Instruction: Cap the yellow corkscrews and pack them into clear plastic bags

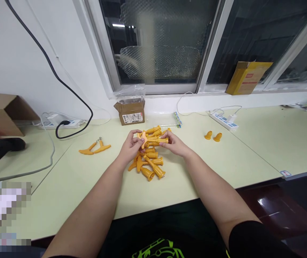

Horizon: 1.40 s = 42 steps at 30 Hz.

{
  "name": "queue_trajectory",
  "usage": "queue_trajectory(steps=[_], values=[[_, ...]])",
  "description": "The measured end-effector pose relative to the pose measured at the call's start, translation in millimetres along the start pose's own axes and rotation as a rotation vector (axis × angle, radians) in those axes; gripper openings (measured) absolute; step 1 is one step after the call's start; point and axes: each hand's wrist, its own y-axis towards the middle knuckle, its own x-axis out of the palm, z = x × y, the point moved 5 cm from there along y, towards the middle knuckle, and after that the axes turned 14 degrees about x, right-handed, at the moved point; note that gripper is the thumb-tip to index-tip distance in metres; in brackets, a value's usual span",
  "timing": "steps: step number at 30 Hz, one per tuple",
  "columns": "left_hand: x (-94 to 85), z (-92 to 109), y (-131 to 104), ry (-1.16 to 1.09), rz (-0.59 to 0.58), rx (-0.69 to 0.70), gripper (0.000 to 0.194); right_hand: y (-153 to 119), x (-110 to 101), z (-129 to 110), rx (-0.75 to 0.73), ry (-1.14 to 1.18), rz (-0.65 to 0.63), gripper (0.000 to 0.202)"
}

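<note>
My left hand (132, 144) has its thumb and fingers closed on the T-shaped handle of a yellow-orange plastic corkscrew (155, 141). At the other end, the fingers of my right hand (174, 143) pinch its ribbed sleeve. The corkscrew lies roughly level between both hands, above a pile of similar yellow-orange corkscrews (153, 163). Several of these point in different directions, and some are partly hidden under my hands. Left of the pile are two T-shaped handles (94, 147) with metal spirals. Two loose bell-shaped sleeves (213, 136) stand to the right.
Behind the pile stands an opened cardboard box (131, 113) beside a clear plastic bag (162, 121). Power strips (224, 121) lie near the wall on both sides. A black cable (44, 53) hangs at left. A yellow carton (246, 79) leans against the window.
</note>
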Motion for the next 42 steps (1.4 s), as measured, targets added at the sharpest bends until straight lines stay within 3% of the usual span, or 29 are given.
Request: queue_trajectory(steps=[4,8,10,13,17,21,25,27,30,32,34,36,39,42], values=[[-1.1,-8.0,0.3,-0.034,-0.063,-0.118,0.041,1.4,0.5,0.4,-0.055,-0.031,0.051,0.038],[-0.7,-6.1,-0.6,-0.12,-0.065,-0.141,0.054,0.7,-0.5,-1.3,-0.046,0.012,0.067,0.035],[-0.7,-3.7,-1.4,-0.051,-0.058,-0.138,0.055,0.6,-1.5,-1.2,-0.053,0.005,0.066,0.034],[-1.7,-2.4,-1.1,0.089,-0.057,-0.114,0.038,-0.1,-1.7,-1.4,-0.089,-0.048,0.056,0.03],[-11.3,-8.3,2.7,0.108,0.053,-0.105,0.046,-4.0,-2.3,-10.4,-0.222,-0.235,0.118,0.021],[-35.2,-20.2,7.4,0.042,0.272,-0.161,0.041,-4.8,-21.2,-18.1,-0.296,-0.407,0.374,0.021],[-74.1,-29.4,10.0,0.183,0.514,-0.137,0.031,-1.2,-70.0,1.1,0.033,-0.44,0.671,0.025],[-91.2,-34.1,10.6,0.273,0.572,-0.115,0.025,-4.2,-97.6,12.5,0.164,-0.447,0.77,0.022],[-110.3,-45.7,7.6,0.268,0.671,-0.152,0.019,-12.7,-136.3,26.6,0.275,-0.448,0.899,0.033],[-117.1,-54.8,4.0,0.224,0.708,-0.228,0.028,-17.6,-156.3,37.6,0.396,-0.454,0.95,0.036],[-120.1,-61.5,0.8,0.256,0.686,-0.318,0.041,-22.6,-170.0,46.6,0.507,-0.473,1.012,0.035],[-121.1,-64.8,-1.4,0.329,0.621,-0.39,0.041,-27.1,-177.5,51.9,0.569,-0.484,1.074,0.035],[-122.0,-65.2,-3.3,0.399,0.535,-0.447,0.035,-32.6,-180.5,54.1,0.6,-0.478,1.123,0.041],[-125.7,-61.6,-4.7,0.487,0.493,-0.475,0.042,-37.2,-178.6,49.1,0.6,-0.477,1.172,0.049]])
